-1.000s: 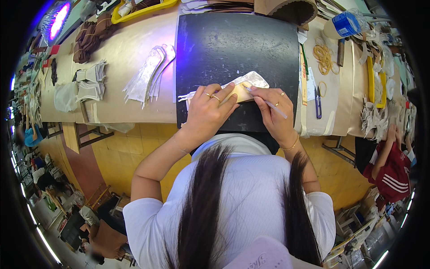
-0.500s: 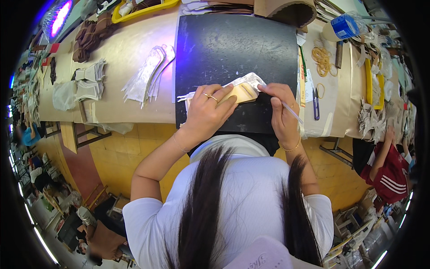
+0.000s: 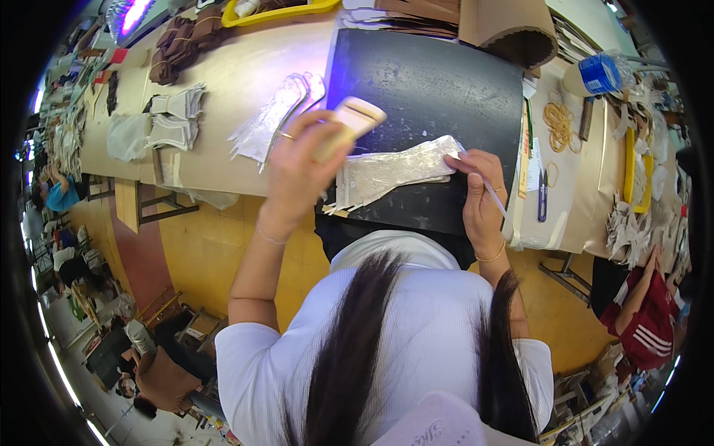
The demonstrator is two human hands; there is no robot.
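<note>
My left hand (image 3: 301,167) is raised above the black mat (image 3: 431,97), gripping a tan card template (image 3: 349,123) that it has lifted clear of the work. A shiny silver cut piece (image 3: 394,171) lies flat along the mat's near edge. My right hand (image 3: 480,197) rests at the right end of that piece, holding a thin white pen (image 3: 491,189) with its tip at the piece's edge.
A fanned stack of silver pieces (image 3: 275,119) and pale folded pieces (image 3: 171,126) lie to the left on the tan bench. Rubber bands (image 3: 559,123), a blue pen (image 3: 542,204) and a capped bottle (image 3: 595,74) sit to the right. A person in red (image 3: 639,312) works at lower right.
My left hand has lifted the tan template off the silver piece and swung it up to the left. The piece lies uncovered, with my right hand still at its right end.
</note>
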